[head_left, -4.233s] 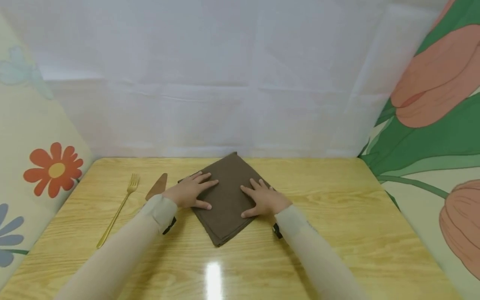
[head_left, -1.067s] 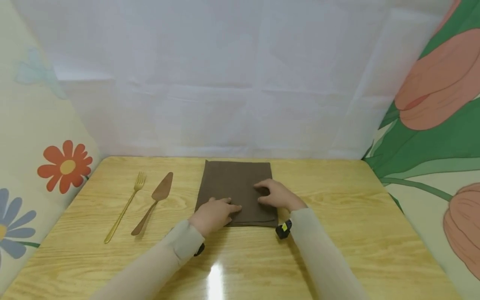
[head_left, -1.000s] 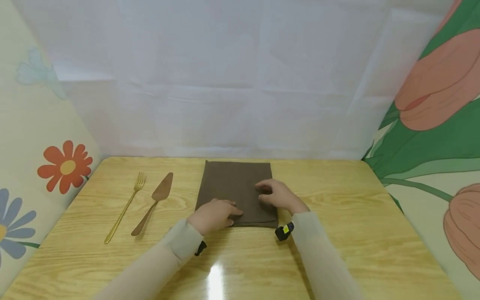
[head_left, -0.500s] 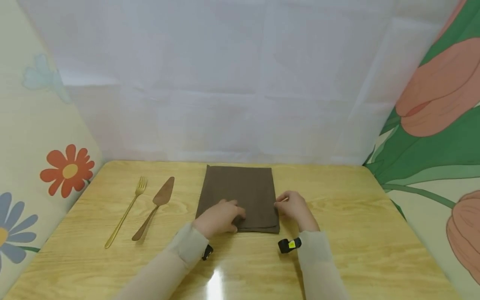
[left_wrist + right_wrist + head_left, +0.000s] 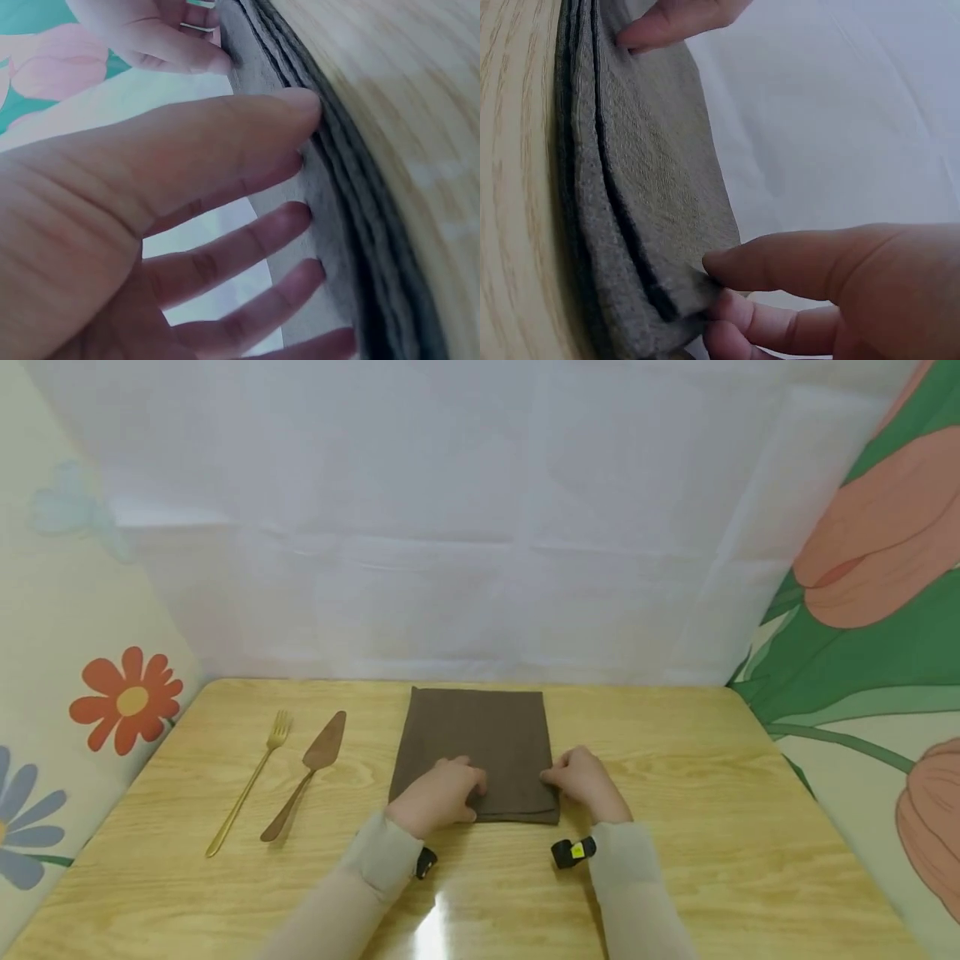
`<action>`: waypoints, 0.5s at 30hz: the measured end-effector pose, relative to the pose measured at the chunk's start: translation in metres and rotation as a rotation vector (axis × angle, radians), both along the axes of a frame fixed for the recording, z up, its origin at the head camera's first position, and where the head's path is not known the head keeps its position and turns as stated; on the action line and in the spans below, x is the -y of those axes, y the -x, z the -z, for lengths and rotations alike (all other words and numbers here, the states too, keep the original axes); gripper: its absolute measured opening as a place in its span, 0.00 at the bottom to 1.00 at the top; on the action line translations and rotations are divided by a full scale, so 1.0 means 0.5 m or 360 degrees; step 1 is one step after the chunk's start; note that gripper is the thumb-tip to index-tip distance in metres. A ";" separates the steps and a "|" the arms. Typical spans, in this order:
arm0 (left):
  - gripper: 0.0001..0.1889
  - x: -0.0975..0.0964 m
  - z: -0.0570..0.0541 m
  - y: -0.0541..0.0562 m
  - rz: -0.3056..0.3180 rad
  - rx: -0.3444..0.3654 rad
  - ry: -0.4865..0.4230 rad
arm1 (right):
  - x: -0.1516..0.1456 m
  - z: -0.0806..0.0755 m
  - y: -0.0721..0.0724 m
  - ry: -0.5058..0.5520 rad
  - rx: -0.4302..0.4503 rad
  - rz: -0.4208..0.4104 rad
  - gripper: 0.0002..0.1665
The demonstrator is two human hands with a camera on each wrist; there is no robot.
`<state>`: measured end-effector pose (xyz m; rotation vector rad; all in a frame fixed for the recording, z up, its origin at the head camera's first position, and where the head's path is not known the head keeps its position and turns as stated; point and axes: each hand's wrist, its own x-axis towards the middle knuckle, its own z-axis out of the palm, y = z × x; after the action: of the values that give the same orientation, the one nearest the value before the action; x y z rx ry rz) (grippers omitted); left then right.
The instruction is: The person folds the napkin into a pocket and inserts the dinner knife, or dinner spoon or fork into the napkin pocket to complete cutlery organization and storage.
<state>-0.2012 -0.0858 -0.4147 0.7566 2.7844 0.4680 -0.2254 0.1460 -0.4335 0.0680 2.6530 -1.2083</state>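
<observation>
A dark brown cloth napkin (image 5: 480,727), folded into a layered square, lies flat toward the back of the wooden table. My left hand (image 5: 438,793) rests its fingertips on the napkin's near left part. In the left wrist view the thumb (image 5: 247,135) touches the cloth by its layered near edge, fingers spread and slightly bent. At the napkin's right edge, close to the near corner, my right hand (image 5: 588,783) pinches cloth. The right wrist view shows the thumb (image 5: 780,259) on top of the upper layers and fingertips under them; the corner there is slightly raised.
Left of the napkin lie a copper-coloured cake server (image 5: 324,745) and, farther left, a gold fork (image 5: 258,777). A white cloth backdrop (image 5: 465,527) stands behind the table (image 5: 712,827). Flower-patterned panels (image 5: 847,710) flank both sides.
The napkin was turned from a diamond to a square and the left hand moved to its near edge. The right hand went from the napkin's top to its right edge and now pinches it.
</observation>
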 end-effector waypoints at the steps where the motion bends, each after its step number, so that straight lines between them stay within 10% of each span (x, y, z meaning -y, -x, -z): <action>1: 0.13 -0.001 0.000 -0.001 -0.0011 0.0003 -0.0010 | 0.002 0.001 0.000 0.0003 -0.0003 -0.0015 0.22; 9: 0.15 0.003 0.003 -0.005 -0.0032 0.0107 -0.0139 | 0.017 -0.005 0.000 0.0171 -0.0059 0.0062 0.12; 15: 0.15 -0.009 0.006 -0.008 -0.0049 -0.0033 -0.0193 | 0.030 -0.013 0.004 0.0537 -0.0089 0.0177 0.11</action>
<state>-0.1970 -0.0810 -0.4175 0.7492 2.8113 0.6429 -0.2275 0.1310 -0.4271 0.1279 2.4789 -1.6997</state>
